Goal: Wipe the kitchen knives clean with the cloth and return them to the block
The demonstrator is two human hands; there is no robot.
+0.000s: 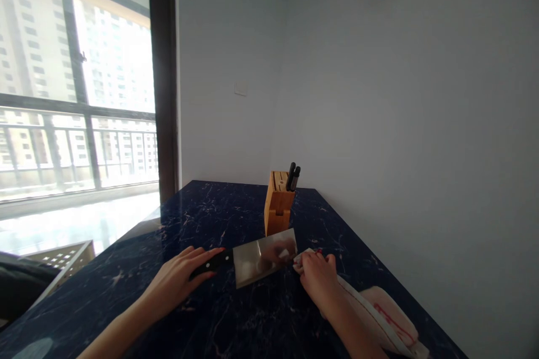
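My left hand (pixel 185 269) grips the black handle of a cleaver (pixel 263 258), whose broad shiny blade points to the right above the dark table. Bunched in my right hand (pixel 318 275) is one end of a pale cloth (pixel 389 317) with red markings. That hand is close to the blade's far end; whether the cloth touches the steel I cannot tell. The rest of the cloth trails under my right forearm toward the near right edge. Just behind the blade stands a wooden knife block (pixel 279 205), with black-handled tools (pixel 293 176) in its right-hand slots.
The dark blue marbled table (pixel 219 213) reaches back to a grey wall (pixel 379 95) and runs along it on the right. At lower left is a chair (pixel 67 266) with a perforated back and dark fabric on it. A large window (pixel 113 67) fills the left side.
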